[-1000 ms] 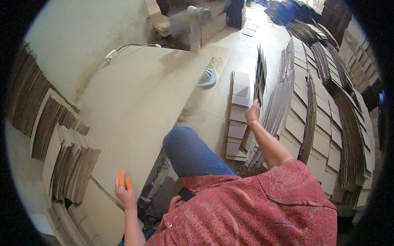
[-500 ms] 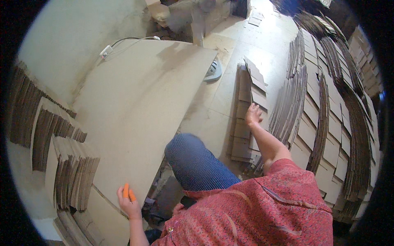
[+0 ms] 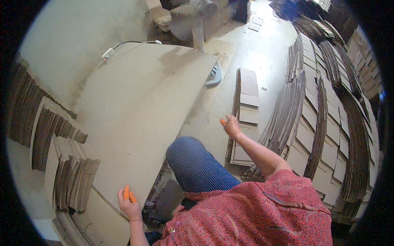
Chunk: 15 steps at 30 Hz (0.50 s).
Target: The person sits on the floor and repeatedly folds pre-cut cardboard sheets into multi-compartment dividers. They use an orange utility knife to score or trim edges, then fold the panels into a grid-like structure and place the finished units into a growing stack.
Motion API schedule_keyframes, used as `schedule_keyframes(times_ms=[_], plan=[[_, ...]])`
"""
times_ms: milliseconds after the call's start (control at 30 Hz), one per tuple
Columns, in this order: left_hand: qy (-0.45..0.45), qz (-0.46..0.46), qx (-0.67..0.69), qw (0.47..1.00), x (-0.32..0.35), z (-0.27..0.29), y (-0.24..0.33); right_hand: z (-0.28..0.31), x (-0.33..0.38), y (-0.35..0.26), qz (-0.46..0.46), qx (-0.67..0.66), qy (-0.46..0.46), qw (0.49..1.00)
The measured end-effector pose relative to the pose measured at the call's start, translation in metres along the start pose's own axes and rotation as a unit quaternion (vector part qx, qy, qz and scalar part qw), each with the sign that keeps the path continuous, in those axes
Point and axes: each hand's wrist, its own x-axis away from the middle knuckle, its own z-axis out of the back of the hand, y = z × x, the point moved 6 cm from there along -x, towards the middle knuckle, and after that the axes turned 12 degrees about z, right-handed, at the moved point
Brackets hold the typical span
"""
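Observation:
My right hand (image 3: 232,125), with an orange cover on a fingertip, hangs in the air holding nothing, just left of a leaning stack of flat cardboard blanks (image 3: 247,107) on the floor. My left hand (image 3: 129,203), two fingers in orange covers, rests on the near edge of a large pale board (image 3: 139,106) that serves as a work surface. It grips nothing. My knee in blue dotted cloth (image 3: 196,164) sits between the two hands.
Long rows of upright cardboard blanks (image 3: 320,123) curve along the right side. More bundles of cardboard (image 3: 61,164) stand at the left by the wall. A fan (image 3: 199,16) and its round base (image 3: 214,76) stand beyond the board, with a white cable (image 3: 123,44).
My right hand held up a cardboard blank, set it against the leaning stack, let go and drew back to the left. My left hand stayed on the board edge.

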Motion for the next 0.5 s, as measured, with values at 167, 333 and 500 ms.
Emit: schedule_keyframes(times_ms=[167, 333, 500], plan=[[-0.001, -0.001, 0.013, 1.000, -0.002, 0.007, 0.015, 0.133, 0.067, -0.214, 0.369, -0.288, 0.148, 0.871], [0.016, -0.015, -0.016, 1.000, 0.004, 0.013, 0.010, 0.274, 0.164, -0.330, 0.617, -0.421, 0.284, 0.601], [0.034, -0.039, -0.003, 0.999, -0.002, 0.012, 0.022, 0.322, 0.279, -0.389, 0.555, -0.601, 0.389, 0.424]])
